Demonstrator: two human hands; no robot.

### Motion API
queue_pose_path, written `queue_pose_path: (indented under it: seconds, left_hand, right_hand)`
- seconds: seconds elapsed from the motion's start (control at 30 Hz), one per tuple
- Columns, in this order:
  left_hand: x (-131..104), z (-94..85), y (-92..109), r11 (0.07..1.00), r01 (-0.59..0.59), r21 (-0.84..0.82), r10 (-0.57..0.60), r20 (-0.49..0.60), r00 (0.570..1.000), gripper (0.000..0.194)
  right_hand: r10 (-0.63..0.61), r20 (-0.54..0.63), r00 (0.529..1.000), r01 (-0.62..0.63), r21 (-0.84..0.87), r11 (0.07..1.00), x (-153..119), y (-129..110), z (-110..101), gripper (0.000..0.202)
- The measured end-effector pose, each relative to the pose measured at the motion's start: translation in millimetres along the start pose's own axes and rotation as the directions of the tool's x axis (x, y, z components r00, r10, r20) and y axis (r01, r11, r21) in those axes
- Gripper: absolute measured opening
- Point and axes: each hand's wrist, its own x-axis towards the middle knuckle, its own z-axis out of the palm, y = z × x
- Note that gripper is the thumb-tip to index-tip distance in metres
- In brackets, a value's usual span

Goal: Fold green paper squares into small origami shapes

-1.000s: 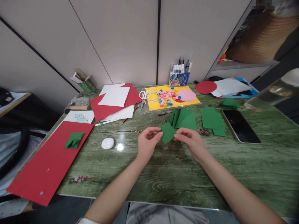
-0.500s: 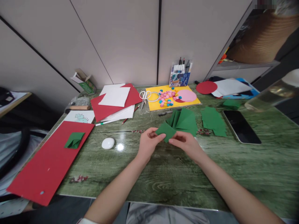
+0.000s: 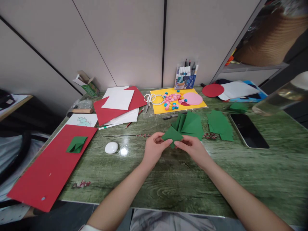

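Observation:
Between both hands I hold a small folded green paper over the middle of the table. My left hand pinches its left corner, thumb in front. My right hand pinches the right side, with its thumb along the lower edge. Just behind the held piece lies a fanned pile of folded green papers. To its right is a stack of green sheets. Another folded green piece rests on the long red card at the left.
A white oval object sits left of my hands. Scissors lie beside a yellow sheet bearing small coloured balls. A phone and a clear container are at the right. A marker pack stands at the back.
Both thumbs have moved closer together on the green paper, and its lower corner shows less below them. My hands have shifted slightly right. Everything else stays put.

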Motion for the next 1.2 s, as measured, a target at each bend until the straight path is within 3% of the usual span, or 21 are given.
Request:
queue_pose_path:
  seconds: [0.27,0.47,0.73,1.0,1.2]
  left_hand:
    - [-1.0,0.3,1.7,0.999,0.025,-0.047,-0.024,0.017,1.0,0.015]
    - [1.0,-2.5,3.0,0.998,0.055,-0.04,-0.054,0.021,0.998,0.021]
    - [-1.9,-2.5,3.6,0.999,-0.032,0.036,0.03,0.049,0.998,0.029]
    - [2.7,-3.9,1.1,0.997,0.053,-0.062,-0.047,0.092,0.995,0.032]
    - [1.5,-5.2,4.6,1.0,0.008,0.03,-0.01,0.065,0.998,0.018]
  right_hand:
    - [-0.007,-0.026,1.0,0.006,-0.037,0.999,2.2,0.8,-1.1,0.024]
    - [0.002,-0.036,0.999,-0.001,0.033,0.999,3.3,1.0,-4.3,0.023]
    - [0.026,-0.069,0.997,-0.021,0.064,0.998,1.7,-2.7,-5.7,0.027]
    - [0.012,-0.067,0.998,-0.008,0.063,0.998,2.3,-0.8,-8.0,0.027]
    - [0.0,-0.032,0.999,0.001,0.037,0.999,2.2,0.0,-8.1,0.025]
